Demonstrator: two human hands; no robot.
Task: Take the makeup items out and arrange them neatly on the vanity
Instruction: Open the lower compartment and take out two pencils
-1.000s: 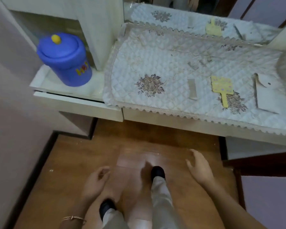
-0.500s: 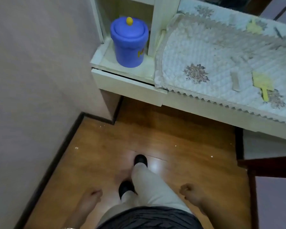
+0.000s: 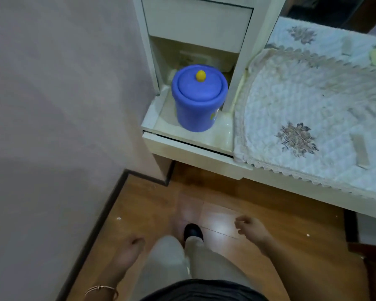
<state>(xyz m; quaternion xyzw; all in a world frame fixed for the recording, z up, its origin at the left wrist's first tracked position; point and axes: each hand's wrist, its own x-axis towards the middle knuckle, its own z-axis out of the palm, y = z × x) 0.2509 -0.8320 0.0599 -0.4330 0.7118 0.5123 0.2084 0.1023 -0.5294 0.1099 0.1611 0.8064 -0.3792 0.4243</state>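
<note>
A blue lidded tub [image 3: 199, 98] with a yellow knob stands on the low left shelf of the cream vanity [image 3: 189, 146], under a closed drawer. Its lid is on. A white quilted cloth [image 3: 302, 109] with flower prints covers the vanity top to the right. A small beige flat piece [image 3: 360, 152] lies on the cloth near the right edge. My left hand [image 3: 128, 250] hangs low over the wooden floor, fingers curled, holding nothing. My right hand [image 3: 251, 228] is a little higher, also loosely curled and empty. Both hands are well below and in front of the tub.
A plain wall [image 3: 52, 105] closes off the left side. Wooden floor [image 3: 215, 203] lies in front of the vanity, with my legs and a dark shoe [image 3: 192, 232] on it. A dark wooden edge [image 3: 365, 250] shows at the lower right.
The view has swung left and closer to the blue tub. My hands dropped and curled half a second ago; the right hand has since risen a little.
</note>
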